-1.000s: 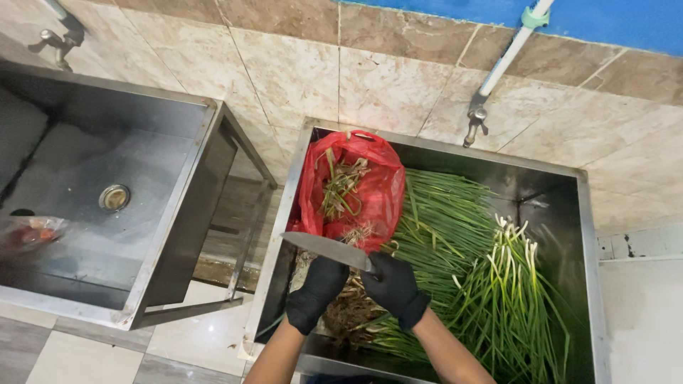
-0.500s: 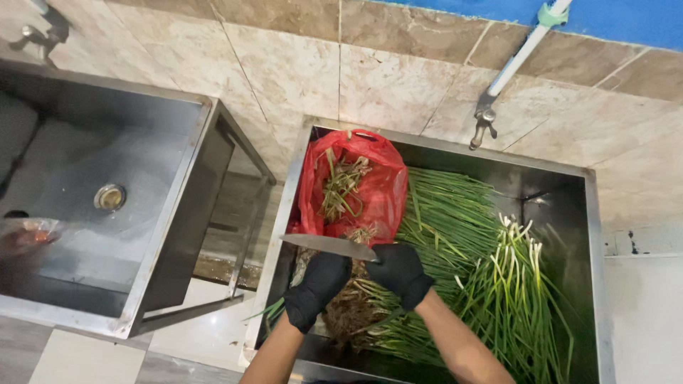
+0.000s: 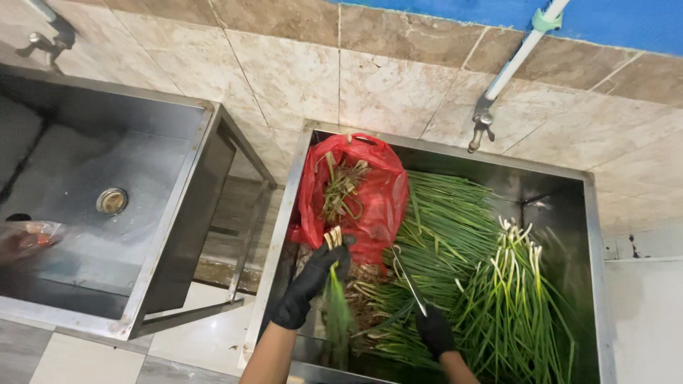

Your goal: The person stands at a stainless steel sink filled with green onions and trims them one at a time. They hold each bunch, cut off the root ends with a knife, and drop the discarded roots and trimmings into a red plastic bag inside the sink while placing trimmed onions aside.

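Observation:
Both my hands wear black gloves over a steel sink (image 3: 590,213) packed with green onions (image 3: 512,291). My left hand (image 3: 313,281) grips a small bunch of green onions (image 3: 334,299) with its cut ends pointing up toward an open red plastic bag (image 3: 363,192) that holds trimmed roots and scraps. My right hand (image 3: 434,331) holds a knife (image 3: 409,281) by the handle, its blade pointing up and left over the onion pile. A heap of brown roots lies between my hands.
A second steel sink (image 3: 92,142) with a round drain (image 3: 112,200) stands to the left, with a gap between the two. A tap (image 3: 482,128) on a white pipe hangs from the tiled wall above the right sink. A clear bag (image 3: 28,238) lies at far left.
The knife has left its level position across both hands and now sits in my right hand alone, lower right. My left hand has lifted a cut bunch toward the red bag.

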The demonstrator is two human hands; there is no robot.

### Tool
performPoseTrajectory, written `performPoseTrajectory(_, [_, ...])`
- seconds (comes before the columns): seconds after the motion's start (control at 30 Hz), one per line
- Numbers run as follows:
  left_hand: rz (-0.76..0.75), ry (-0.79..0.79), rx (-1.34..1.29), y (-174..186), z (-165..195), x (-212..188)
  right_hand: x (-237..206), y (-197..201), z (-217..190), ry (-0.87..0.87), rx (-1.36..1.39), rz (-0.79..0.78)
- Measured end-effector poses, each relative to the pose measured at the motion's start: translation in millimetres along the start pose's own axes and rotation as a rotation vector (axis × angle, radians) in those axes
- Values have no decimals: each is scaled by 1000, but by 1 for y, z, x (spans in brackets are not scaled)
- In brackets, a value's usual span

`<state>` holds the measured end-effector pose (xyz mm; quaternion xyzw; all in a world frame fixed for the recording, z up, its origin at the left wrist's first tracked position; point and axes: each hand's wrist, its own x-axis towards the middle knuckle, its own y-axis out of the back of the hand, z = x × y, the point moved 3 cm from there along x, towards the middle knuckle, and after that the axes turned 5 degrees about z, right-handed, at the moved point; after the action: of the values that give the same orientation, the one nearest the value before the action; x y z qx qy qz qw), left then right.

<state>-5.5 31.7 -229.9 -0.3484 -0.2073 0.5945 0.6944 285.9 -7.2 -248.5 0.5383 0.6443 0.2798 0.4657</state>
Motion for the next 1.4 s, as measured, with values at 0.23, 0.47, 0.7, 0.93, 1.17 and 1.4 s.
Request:
performPoseTrajectory(0.23, [3,124,24,-34,13,1,8,2,-44,99,676,214])
performPoseTrajectory(0.47, [-194,153,324,-51,31,0,44,82,-158,501,1003,-141])
performPoseTrajectory(0.7, [14,195,270,-38,44,2,71,95,-175,377,1108,-207])
performPoseTrajectory(0.93, [367,-318,693,-24,84,8,101,128,-168,465,1055,37])
performPoseTrajectory(1.17, [250,-355,698,-62,64,17,90,139,-193,519,917,168])
performPoseTrajectory(1.4, [191,-93,617,-63,56,34,82,128,-206,514,1043,173])
